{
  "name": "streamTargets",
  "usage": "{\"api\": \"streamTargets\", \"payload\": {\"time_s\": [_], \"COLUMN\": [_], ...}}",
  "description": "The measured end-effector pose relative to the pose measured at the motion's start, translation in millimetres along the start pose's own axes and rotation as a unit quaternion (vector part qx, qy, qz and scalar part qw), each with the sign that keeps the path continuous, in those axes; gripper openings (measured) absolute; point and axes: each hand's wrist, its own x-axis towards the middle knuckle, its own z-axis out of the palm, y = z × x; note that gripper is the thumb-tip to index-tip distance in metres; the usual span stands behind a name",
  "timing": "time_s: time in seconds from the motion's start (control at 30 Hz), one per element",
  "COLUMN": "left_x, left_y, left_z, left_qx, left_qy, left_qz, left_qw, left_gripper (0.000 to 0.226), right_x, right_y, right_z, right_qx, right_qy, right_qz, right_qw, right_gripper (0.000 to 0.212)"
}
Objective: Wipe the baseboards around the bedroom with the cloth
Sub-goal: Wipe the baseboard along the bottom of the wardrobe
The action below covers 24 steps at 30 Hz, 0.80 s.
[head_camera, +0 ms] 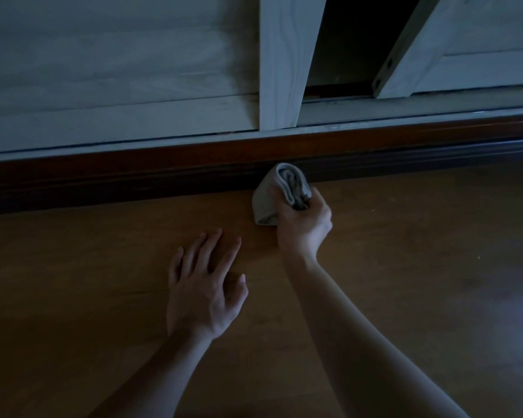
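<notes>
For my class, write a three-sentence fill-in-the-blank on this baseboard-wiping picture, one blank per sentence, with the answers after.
1. The right hand holds the folded grey cloth against the dark ____.
2. The left hand rests flat on the wooden ____.
3. Only ____ hand touches the cloth.

Missing words: baseboard; floor; one.

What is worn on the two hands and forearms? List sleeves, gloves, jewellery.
Nothing worn shows. The left hand and right hand are ungloved, with no ring or watch visible in the dim light. Both forearms are uncovered down to the picture's bottom edge; no sleeve shows.
</notes>
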Motion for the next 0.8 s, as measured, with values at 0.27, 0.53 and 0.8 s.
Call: {"api": "streamTargets", "payload": {"time_s": [0.27,0.53,0.8], "left_x": [0.1,0.9,15.9], "left_y": [0.0,0.3,24.5], "left_z": [-0.1,-1.2,-6.8], "left_qx": [0.002,-0.012,-0.046], "left_qy": [-0.001,0.01,0.022], "left_qz": [-0.001,0.003,0.014], "left_qw": [1.0,1.0,0.999], "left_gripper": [0.062,0.062,0.064], "right_x": [-10.4,0.5,37.6], "right_y": [-6.1,-4.7,3.5], "right_z": [14.9,-3.1,-36.2], "right_qx": [0.034,-0.015,-0.089], "right_qy": [0.008,-0.081,-0.118], "right_qz": [0.024,-0.018,-0.107], "right_qw": [0.999,0.996,0.983], "right_gripper": [0.02,0.023,0.031]}}
